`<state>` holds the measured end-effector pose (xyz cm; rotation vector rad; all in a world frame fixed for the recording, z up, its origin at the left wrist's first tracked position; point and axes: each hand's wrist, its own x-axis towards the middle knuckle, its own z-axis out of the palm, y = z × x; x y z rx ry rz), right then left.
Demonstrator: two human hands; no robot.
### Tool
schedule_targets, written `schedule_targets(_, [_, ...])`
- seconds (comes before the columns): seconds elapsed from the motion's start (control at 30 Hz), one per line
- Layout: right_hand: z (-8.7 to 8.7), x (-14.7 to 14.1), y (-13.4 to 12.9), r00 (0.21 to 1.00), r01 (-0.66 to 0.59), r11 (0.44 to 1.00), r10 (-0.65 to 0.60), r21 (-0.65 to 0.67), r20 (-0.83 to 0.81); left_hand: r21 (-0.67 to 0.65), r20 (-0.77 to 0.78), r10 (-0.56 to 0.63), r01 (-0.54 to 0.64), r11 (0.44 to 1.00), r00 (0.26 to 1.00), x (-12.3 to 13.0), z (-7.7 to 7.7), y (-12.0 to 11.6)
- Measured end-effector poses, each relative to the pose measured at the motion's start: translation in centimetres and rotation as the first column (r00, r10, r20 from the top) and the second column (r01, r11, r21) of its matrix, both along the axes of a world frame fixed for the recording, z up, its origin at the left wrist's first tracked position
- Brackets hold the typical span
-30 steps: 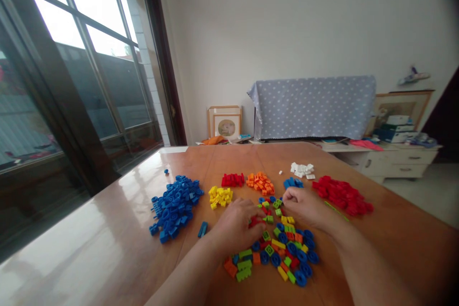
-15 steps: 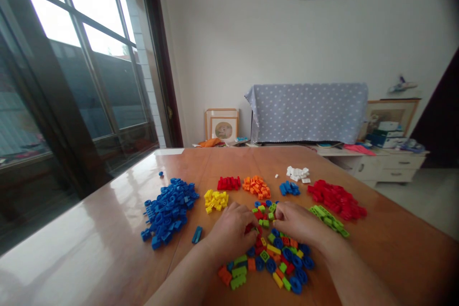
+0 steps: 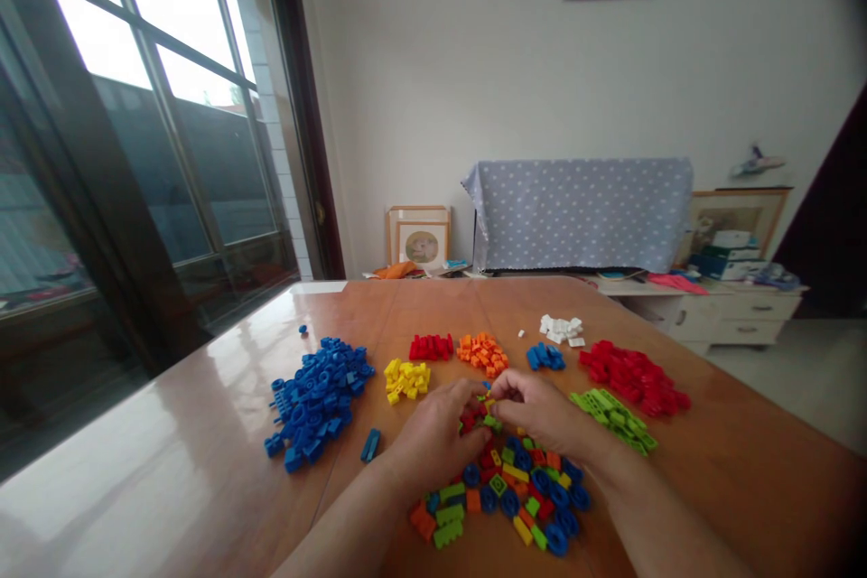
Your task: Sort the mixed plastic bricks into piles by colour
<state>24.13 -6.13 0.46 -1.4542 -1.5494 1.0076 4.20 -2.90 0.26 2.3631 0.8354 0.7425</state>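
Note:
My left hand (image 3: 443,429) rests over the near side of a mixed pile of toy building bricks (image 3: 515,474). Its thumb and fingers are apart, curved around a few red and green bricks (image 3: 470,423). Close by on the right, my right hand (image 3: 535,411) has its fingers curled inward at the top of the same pile. Small yellow and green bits show by its fingertips, but what they pinch is too small to make out. The mixed pile holds blue round pieces and red, orange, yellow and lime bricks.
Sorted heaps surround the hands: blue bricks (image 3: 321,397), yellow (image 3: 406,379), red (image 3: 432,346), orange (image 3: 481,354), blue (image 3: 545,357), white (image 3: 561,329), red (image 3: 633,377) and lime bricks (image 3: 613,420). A teal brick pair (image 3: 370,444) lies left of my left hand on the wooden table (image 3: 203,461).
My right hand has moved left, close to my left hand, over the top of the mixed pile. My left hand's fingers have spread and extended a little.

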Motion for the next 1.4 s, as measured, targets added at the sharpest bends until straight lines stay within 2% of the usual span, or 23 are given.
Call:
schedule_targets(0.13, [0.7, -0.7, -0.6, 0.982, -0.043, 0.995, 0.026, -0.085, -0.185, -0.113, 0.081, -0.034, 0.043, 0.993, 0.996, 0.4, -0.1, -0.2])
schedule_targets(0.4, [0.3, -0.9, -0.4, 0.950, -0.065, 0.992, 0.030, -0.104, -0.311, -0.174, 0.192, 0.050, -0.016, 0.985, 0.980, 0.5, -1.1, 0.7])
schedule_targets(0.5, [0.0, -0.9, -0.3, 0.946, -0.058, 0.995, 0.031, -0.077, -0.323, -0.199, 0.237, 0.043, 0.005, 0.980, 0.970, 0.6, -1.3, 0.8])
schedule_targets(0.63, [-0.7, -0.7, 0.1, 0.958, -0.060, 0.996, 0.039, -0.064, -0.286, -0.282, 0.285, -0.005, 0.089, 0.955, 0.959, 0.8, -1.6, 0.7])
schedule_targets(0.7, [-1.0, -0.5, 0.4, 0.967, -0.062, 0.996, 0.044, -0.062, -0.252, -0.284, 0.267, 0.002, 0.076, 0.956, 0.964, 0.8, -1.8, 0.8])
schedule_targets(0.8, [-1.1, -0.3, 0.7, 0.975, -0.035, 0.997, 0.020, -0.064, -0.223, -0.191, 0.219, 0.072, -0.030, 0.981, 0.973, 0.2, -1.8, 1.5])
schedule_targets(0.9, [-0.9, 0.0, 0.7, 0.979, 0.020, 0.999, -0.026, -0.032, -0.204, -0.035, 0.185, 0.227, -0.224, 0.974, 0.956, -1.4, -1.1, 3.0])
schedule_targets(0.97, [-0.8, 0.3, 0.7, 0.980, 0.060, 0.998, -0.059, -0.002, -0.192, 0.038, 0.157, 0.353, -0.362, 0.931, 0.923, -3.1, -0.6, 4.2])
schedule_targets(1.07, [-0.8, 0.5, 0.7, 0.976, 0.107, 0.994, -0.105, 0.000, -0.192, 0.063, 0.105, 0.555, -0.563, 0.824, 0.825, -5.4, -0.6, 6.1])
schedule_targets(1.13, [-1.0, 0.6, 0.7, 0.975, 0.122, 0.992, -0.121, -0.006, -0.188, 0.056, 0.078, 0.615, -0.620, 0.783, 0.784, -6.5, -1.0, 7.1])
schedule_targets(1.2, [-1.1, 0.6, 0.8, 0.974, 0.128, 0.992, -0.128, -0.011, -0.188, 0.062, 0.049, 0.637, -0.639, 0.767, 0.769, -6.9, -1.6, 7.8])
schedule_targets(1.4, [-1.0, 0.6, 0.7, 0.969, 0.138, 0.990, -0.138, -0.014, -0.206, 0.099, -0.014, 0.623, -0.619, 0.779, 0.782, -6.7, -2.5, 8.3])
